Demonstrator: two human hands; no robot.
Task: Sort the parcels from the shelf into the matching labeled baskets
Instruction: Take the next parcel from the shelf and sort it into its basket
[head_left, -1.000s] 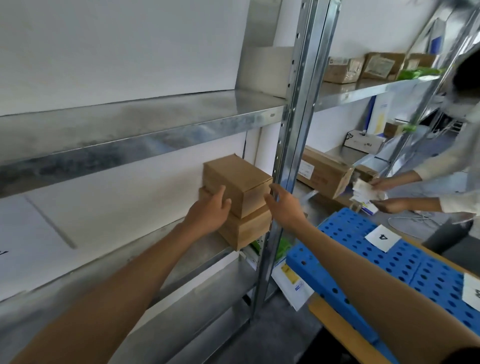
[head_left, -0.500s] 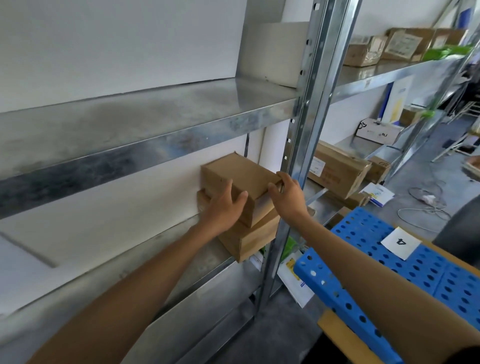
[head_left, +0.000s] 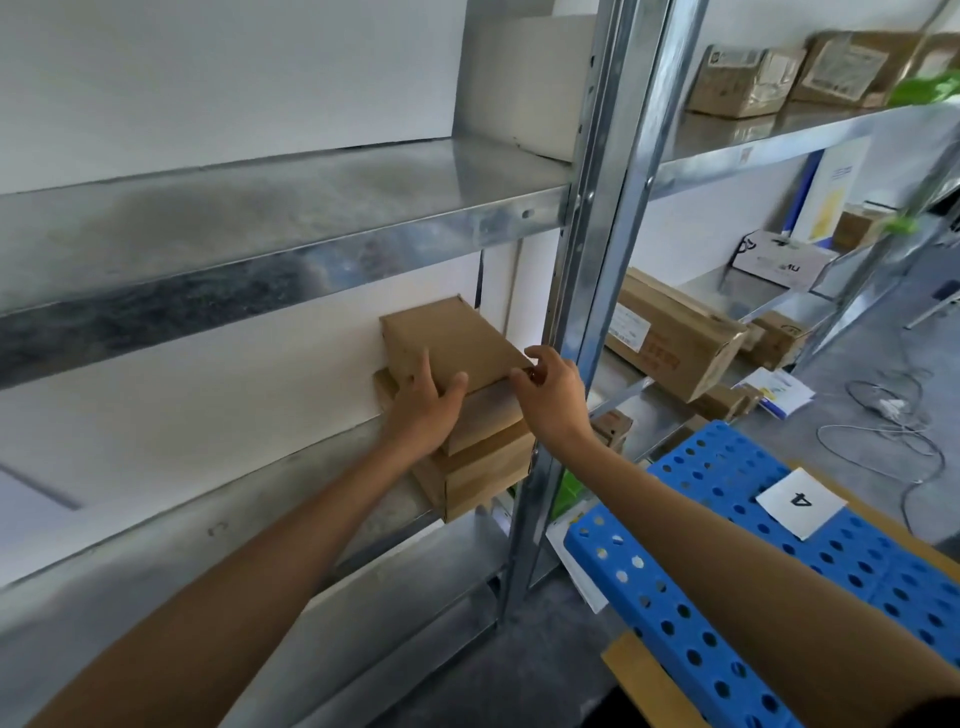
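Two small brown cardboard parcels are stacked on the middle metal shelf (head_left: 218, 519). The top parcel (head_left: 447, 340) is tilted, its front raised off the lower parcel (head_left: 483, 473). My left hand (head_left: 423, 410) grips the top parcel's left front corner, thumb on top. On the parcel's right front corner, my right hand (head_left: 550, 395) holds it with curled fingers. A blue perforated basket (head_left: 675, 597) with a paper label "4" (head_left: 800, 501) sits at the lower right.
A steel upright (head_left: 582, 291) stands just right of the parcels. Behind it lie a long brown box (head_left: 675, 338), several smaller boxes and a white box (head_left: 784, 265). More parcels (head_left: 748, 78) sit on the top shelf. Cables (head_left: 883, 431) lie on the floor.
Both hands have closed on the top parcel and tipped it up off the lower one. The view has turned right, and the other person has left the frame.
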